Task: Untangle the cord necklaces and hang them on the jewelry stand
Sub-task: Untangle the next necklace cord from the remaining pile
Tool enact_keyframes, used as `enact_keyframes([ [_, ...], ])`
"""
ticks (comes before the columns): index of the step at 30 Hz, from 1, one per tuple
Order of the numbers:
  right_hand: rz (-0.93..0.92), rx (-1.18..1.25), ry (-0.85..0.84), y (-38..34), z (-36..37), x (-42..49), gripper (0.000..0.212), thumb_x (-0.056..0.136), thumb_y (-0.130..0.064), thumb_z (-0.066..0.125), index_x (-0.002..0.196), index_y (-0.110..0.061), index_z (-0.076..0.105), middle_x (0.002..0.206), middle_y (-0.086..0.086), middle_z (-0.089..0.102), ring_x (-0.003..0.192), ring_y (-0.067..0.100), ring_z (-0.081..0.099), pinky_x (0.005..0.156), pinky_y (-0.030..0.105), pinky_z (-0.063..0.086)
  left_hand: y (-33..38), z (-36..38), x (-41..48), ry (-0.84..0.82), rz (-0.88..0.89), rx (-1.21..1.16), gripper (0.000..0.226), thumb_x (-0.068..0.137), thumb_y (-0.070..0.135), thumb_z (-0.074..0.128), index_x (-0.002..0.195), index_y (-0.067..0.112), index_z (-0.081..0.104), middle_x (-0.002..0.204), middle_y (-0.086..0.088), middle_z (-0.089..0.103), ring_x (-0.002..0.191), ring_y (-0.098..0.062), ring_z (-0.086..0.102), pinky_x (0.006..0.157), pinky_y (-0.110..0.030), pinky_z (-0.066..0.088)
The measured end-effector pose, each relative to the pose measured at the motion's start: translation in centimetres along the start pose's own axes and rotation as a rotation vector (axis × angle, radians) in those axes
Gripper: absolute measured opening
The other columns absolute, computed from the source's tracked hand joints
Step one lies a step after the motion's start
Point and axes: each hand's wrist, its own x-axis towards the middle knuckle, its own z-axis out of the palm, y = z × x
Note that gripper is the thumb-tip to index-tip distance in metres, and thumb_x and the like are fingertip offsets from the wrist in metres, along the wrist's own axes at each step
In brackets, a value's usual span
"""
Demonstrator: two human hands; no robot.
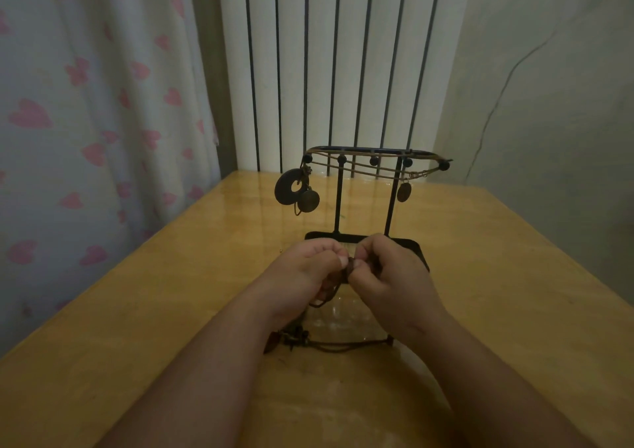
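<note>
Hands meet knuckle to knuckle over the near middle of a glossy honey-coloured wooden table (164, 296): the left hand (308, 269) and the right hand (389, 271) both have their fingers curled tight, thumbs and fingertips pinching a small knot in a dark brown cord necklace (350, 268) held between them, just in front of the stand's base. From that knot the thin cord drops in loops beneath the left palm and reaches the tabletop, where its slack lies near the wrists with a cluster of small dark beads and one reddish-brown teardrop pendant (272, 341); how many cords are wound into this bundle is hard to tell in the dim light. Just behind the hands stands one black metal jewelry stand (338, 204), with a flat rectangular base, two slim upright rods and a curved top rail carrying five ball-tipped pegs (374, 161). Tan cords (363, 170) in several strands are draped across those pegs. Three pendants hang from them: a dark flat ring-shaped disc (285, 188) and a round bronze-toned disc (308, 201) overlapping at the left end, and one brown oval pendant (404, 192) toward the right. Beyond the table are a white ribbed radiator (343, 53), a pale curtain printed with pink hearts (85, 104) on the left and a plain wall (555, 87) with a thin crack on the right.
</note>
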Motion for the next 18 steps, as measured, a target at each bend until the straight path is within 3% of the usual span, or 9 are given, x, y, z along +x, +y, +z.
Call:
enact_keyframes([
  [6, 0.003, -0.072, -0.09, 0.0, -0.5, -0.1, 0.008, 0.089, -0.025, 0.057, 0.083, -0.028, 0.054, 0.075, -0.008, 0.055, 0.063, 0.007, 0.048, 0.057, 0.022, 0.043, 0.3, -0.1, 0.0, 0.091, 0.009, 0.153, 0.02, 0.092, 0.019, 0.057, 0.075, 0.024, 0.064, 0.055, 0.018, 0.056, 0.052, 0.005, 0.049, 0.058, -0.023, 0.039],
  [10, 0.005, -0.127, -0.123, -0.1, -0.8, 0.0, 0.009, 0.089, -0.026, 0.058, 0.083, -0.03, 0.053, 0.079, -0.008, 0.056, 0.07, 0.01, 0.052, 0.066, 0.03, 0.051, 0.3, -0.2, 0.0, 0.089, 0.009, 0.228, 0.015, 0.092, 0.021, 0.059, 0.078, 0.023, 0.066, 0.057, 0.017, 0.056, 0.052, 0.004, 0.047, 0.056, -0.021, 0.04],
  [18, -0.015, -0.162, -0.177, -0.4, -1.2, 0.0, 0.013, 0.09, -0.026, 0.059, 0.082, -0.033, 0.052, 0.079, -0.008, 0.056, 0.069, 0.008, 0.051, 0.061, 0.02, 0.044, 0.2, -0.3, -0.1, 0.045, -0.018, 0.235, 0.017, 0.094, 0.02, 0.055, 0.08, 0.025, 0.064, 0.057, 0.016, 0.054, 0.052, 0.001, 0.046, 0.055, -0.024, 0.04],
])
